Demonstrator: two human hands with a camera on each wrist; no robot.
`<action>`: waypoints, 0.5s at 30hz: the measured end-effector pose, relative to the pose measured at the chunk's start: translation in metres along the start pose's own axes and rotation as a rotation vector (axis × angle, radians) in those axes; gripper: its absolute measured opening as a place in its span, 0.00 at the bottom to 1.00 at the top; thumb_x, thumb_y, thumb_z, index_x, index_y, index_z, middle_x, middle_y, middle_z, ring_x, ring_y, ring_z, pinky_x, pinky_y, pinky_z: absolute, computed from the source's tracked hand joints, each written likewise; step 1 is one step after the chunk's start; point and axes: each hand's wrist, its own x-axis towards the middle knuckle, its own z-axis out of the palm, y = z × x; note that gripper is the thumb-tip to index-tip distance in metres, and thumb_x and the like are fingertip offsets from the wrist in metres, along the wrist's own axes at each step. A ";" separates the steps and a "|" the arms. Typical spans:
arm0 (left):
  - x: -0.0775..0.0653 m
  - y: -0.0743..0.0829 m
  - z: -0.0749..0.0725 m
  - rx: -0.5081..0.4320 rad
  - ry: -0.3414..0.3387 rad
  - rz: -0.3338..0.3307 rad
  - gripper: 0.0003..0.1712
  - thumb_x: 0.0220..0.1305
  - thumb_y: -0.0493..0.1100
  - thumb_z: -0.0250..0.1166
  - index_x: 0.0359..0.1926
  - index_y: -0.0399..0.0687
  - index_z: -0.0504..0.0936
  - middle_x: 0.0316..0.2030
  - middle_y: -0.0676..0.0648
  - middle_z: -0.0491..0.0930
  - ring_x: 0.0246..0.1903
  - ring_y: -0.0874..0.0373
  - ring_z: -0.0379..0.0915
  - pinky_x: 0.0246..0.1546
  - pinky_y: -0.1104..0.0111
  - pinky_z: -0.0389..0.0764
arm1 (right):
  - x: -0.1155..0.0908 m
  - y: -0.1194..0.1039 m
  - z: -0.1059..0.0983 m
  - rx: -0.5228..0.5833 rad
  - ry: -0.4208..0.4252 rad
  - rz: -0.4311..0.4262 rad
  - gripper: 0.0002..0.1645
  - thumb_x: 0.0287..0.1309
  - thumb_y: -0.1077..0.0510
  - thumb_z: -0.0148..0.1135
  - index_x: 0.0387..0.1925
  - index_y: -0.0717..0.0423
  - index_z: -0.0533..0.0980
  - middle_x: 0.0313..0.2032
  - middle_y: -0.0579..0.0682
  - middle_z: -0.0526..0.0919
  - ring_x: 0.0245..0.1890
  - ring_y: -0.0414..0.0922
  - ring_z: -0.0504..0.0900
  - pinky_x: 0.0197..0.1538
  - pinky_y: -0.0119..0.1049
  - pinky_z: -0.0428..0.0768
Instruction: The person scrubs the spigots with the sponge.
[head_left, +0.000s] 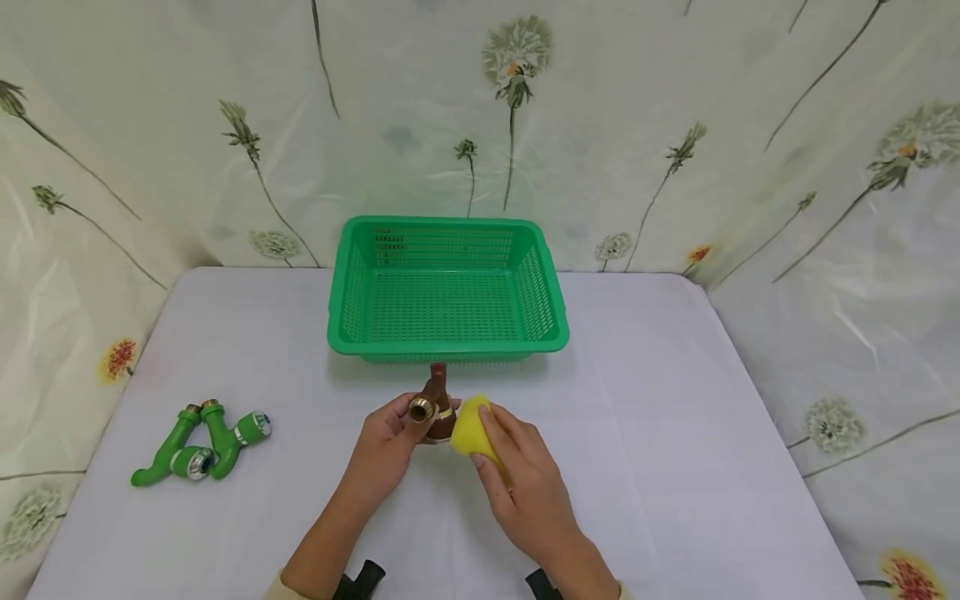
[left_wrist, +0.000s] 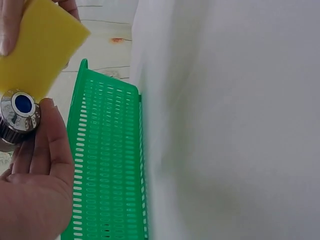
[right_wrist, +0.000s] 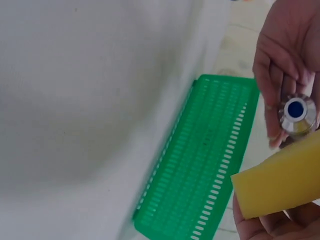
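My left hand (head_left: 386, 450) grips a brown faucet (head_left: 437, 387) with a brass threaded end toward the head camera. Its chrome knob with a blue centre (left_wrist: 22, 105) shows in the left wrist view, resting by the fingers. A yellow sponge (head_left: 471, 429) is pinched between the thumb and fingers of my right hand (head_left: 528, 483). The sponge is right at the faucet's handle side, overlapping the knob in the left wrist view. In the right wrist view the sponge (right_wrist: 280, 177) sits just below the chrome knob (right_wrist: 297, 112).
A green plastic basket (head_left: 450, 348) stands at the back of the white-covered table (head_left: 675, 467). Two green faucets (head_left: 168, 454) with chrome-ended knobs lie together at the left. Flower-patterned sheeting (head_left: 405, 108) hangs behind and along the sides.
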 end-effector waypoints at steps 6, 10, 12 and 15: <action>0.001 0.001 0.001 0.007 -0.083 0.014 0.18 0.78 0.47 0.62 0.60 0.40 0.83 0.51 0.45 0.87 0.52 0.51 0.83 0.56 0.60 0.81 | 0.011 -0.003 -0.002 0.096 0.089 -0.011 0.35 0.69 0.62 0.68 0.75 0.60 0.69 0.70 0.56 0.72 0.60 0.52 0.76 0.62 0.27 0.75; 0.001 0.000 0.002 0.040 -0.122 0.025 0.17 0.79 0.45 0.60 0.59 0.40 0.82 0.49 0.43 0.86 0.48 0.50 0.82 0.54 0.57 0.83 | 0.014 -0.008 0.001 0.105 0.102 -0.039 0.32 0.74 0.56 0.65 0.74 0.61 0.70 0.70 0.58 0.72 0.60 0.53 0.76 0.62 0.28 0.76; 0.001 0.000 0.002 0.047 -0.109 0.028 0.16 0.79 0.45 0.60 0.58 0.41 0.83 0.47 0.44 0.86 0.47 0.49 0.83 0.53 0.57 0.84 | 0.013 -0.009 0.003 0.086 0.092 -0.043 0.31 0.75 0.53 0.63 0.73 0.60 0.71 0.69 0.58 0.73 0.59 0.53 0.76 0.60 0.29 0.78; 0.001 0.001 0.000 0.055 -0.072 0.023 0.16 0.79 0.45 0.61 0.58 0.41 0.84 0.47 0.44 0.87 0.46 0.50 0.84 0.52 0.60 0.84 | 0.009 -0.008 0.005 0.058 0.075 -0.046 0.30 0.76 0.52 0.63 0.72 0.60 0.72 0.68 0.58 0.74 0.58 0.53 0.77 0.58 0.34 0.81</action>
